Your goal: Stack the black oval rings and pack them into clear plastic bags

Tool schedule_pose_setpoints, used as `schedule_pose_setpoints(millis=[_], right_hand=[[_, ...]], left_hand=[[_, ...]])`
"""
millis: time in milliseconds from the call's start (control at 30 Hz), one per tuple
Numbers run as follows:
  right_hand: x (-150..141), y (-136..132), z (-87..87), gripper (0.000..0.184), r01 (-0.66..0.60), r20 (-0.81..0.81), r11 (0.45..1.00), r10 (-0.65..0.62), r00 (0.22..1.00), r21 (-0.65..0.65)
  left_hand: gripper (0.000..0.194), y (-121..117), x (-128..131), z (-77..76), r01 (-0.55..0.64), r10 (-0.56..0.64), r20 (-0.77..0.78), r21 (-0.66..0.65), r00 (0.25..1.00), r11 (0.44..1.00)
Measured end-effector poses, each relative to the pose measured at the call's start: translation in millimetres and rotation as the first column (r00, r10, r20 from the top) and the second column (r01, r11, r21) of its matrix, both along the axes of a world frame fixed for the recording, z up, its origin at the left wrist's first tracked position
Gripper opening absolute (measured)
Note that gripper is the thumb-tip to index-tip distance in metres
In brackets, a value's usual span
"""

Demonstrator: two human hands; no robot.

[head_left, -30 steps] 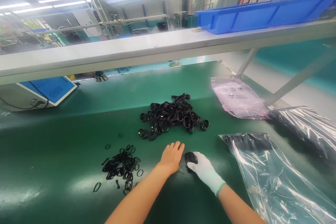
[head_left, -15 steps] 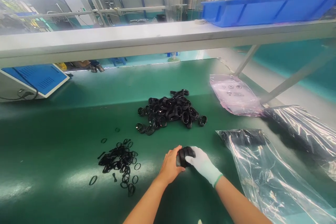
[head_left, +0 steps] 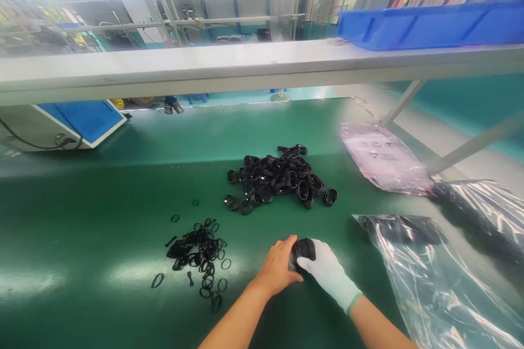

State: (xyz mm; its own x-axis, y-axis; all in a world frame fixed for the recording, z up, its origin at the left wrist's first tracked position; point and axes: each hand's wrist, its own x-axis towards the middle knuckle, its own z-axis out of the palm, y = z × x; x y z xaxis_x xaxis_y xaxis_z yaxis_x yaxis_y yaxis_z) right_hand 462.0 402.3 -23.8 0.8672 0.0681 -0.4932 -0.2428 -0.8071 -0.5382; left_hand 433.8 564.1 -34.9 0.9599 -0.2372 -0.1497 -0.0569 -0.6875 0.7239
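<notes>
A bundle of coiled black cable (head_left: 305, 250) is gripped between my two hands just above or on the green tabletop. My bare left hand (head_left: 279, 266) closes on its left side, thumb below and fingers over the top. On the other side, my right hand (head_left: 325, 266), in a white glove with a green cuff, clasps the bundle with the thumb across its front. Beyond the hands lies a heap of coiled black cables (head_left: 282, 177). A loose pile of small black rubber bands (head_left: 196, 251) is spread to the left of my left hand.
At right lies a clear plastic bag (head_left: 442, 283) with black contents at its far end; behind it are another filled bag (head_left: 487, 212) and a pink bag (head_left: 385, 158). A white shelf (head_left: 204, 68) crosses above the table, bearing a blue bin (head_left: 434, 24). A blue-and-grey box (head_left: 92, 120) stands at left.
The whole view has shifted, so everything appears slightly farther right and lower. Both hands keep their hold on the cable bundle, with little change in grip.
</notes>
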Motion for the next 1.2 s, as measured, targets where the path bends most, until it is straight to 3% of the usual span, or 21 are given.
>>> schedule_pose_setpoints(millis=[67, 100, 133, 167, 233, 300, 400, 567, 700, 767, 867, 933, 1033, 1133, 1200], right_hand=[[-0.2, -0.4, -2.1, 0.052, 0.007, -0.029, 1.000, -0.006, 1.000, 0.007], [-0.4, -0.4, -2.4, 0.053, 0.009, -0.049, 1.000, -0.008, 0.999, 0.009], [-0.6, -0.3, -1.9, 0.054, 0.012, -0.070, 1.000, -0.012, 0.997, 0.003], [-0.7, -0.1, -0.8, 0.054, 0.014, -0.086, 1.000, -0.014, 0.996, -0.006], [-1.0, 0.6, 3.2, 0.051, 0.008, -0.089, 1.000, -0.009, 0.996, -0.018], [-1.0, 1.6, 8.0, 0.049, 0.004, -0.081, 1.000, -0.006, 0.997, -0.022], [-0.5, 2.9, 12.6, 0.050, 0.015, -0.079, 1.000, -0.017, 0.997, -0.022], [-0.6, 2.7, 11.6, 0.050, 0.028, -0.057, 1.000, -0.028, 0.998, -0.009], [-2.1, 2.3, 11.5, 0.050, 0.027, -0.047, 1.000, -0.027, 0.999, -0.007], [-2.4, 2.1, 13.1, 0.049, 0.022, -0.036, 1.000, -0.022, 0.999, -0.005], [-2.3, 1.2, 15.3, 0.047, 0.004, -0.009, 1.000, -0.004, 1.000, 0.010], [-2.3, 0.2, 15.5, 0.046, -0.005, -0.002, 1.000, 0.005, 1.000, 0.021], [-2.5, -1.0, 13.9, 0.045, -0.008, 0.005, 1.000, 0.008, 1.000, 0.030], [-3.0, -1.6, 11.4, 0.043, -0.004, 0.009, 0.999, 0.004, 1.000, 0.038], [-3.2, -2.3, 10.1, 0.044, 0.001, 0.009, 0.999, -0.001, 1.000, 0.037]], left_hand=[[0.058, 19.1, 22.0, 15.1, -0.110, 0.094, 0.104, 0.156, 0.990, 0.982], [0.044, 29.9, 36.4, 23.4, -0.201, 0.156, 0.180, 0.272, 0.971, 0.941], [0.034, 40.3, 51.7, 31.5, -0.290, 0.199, 0.251, 0.407, 0.947, 0.866], [0.031, 49.7, 66.6, 38.9, -0.311, 0.183, 0.282, 0.522, 0.942, 0.794], [0.027, 62.7, 89.9, 50.2, -0.288, 0.137, 0.281, 0.615, 0.950, 0.734], [0.023, 65.5, 97.7, 56.2, -0.236, 0.092, 0.253, 0.625, 0.963, 0.744], [0.018, 50.8, 77.9, 57.2, -0.191, 0.059, 0.225, 0.632, 0.973, 0.751], [0.023, 4.0, 21.9, 44.6, -0.122, 0.224, -0.072, 0.659, 0.972, 0.742], [0.028, -5.1, 5.6, 41.8, -0.118, 0.281, -0.156, 0.647, 0.947, 0.754], [0.042, 1.1, 2.0, 43.7, -0.071, 0.194, -0.143, 0.600, 0.971, 0.797], [0.080, 9.6, -2.8, 42.6, 0.077, -0.004, -0.135, 0.538, 0.991, 0.840], [0.085, 11.4, -5.2, 39.0, 0.116, -0.035, -0.163, 0.520, 0.986, 0.846], [0.081, 10.5, -8.2, 32.7, 0.074, 0.005, -0.170, 0.456, 0.985, 0.887], [0.082, 6.9, -11.9, 25.0, -0.081, 0.125, -0.163, 0.255, 0.979, 0.964], [0.082, 3.4, -14.0, 18.2, -0.170, 0.191, -0.159, 0.137, 0.969, 0.976]])
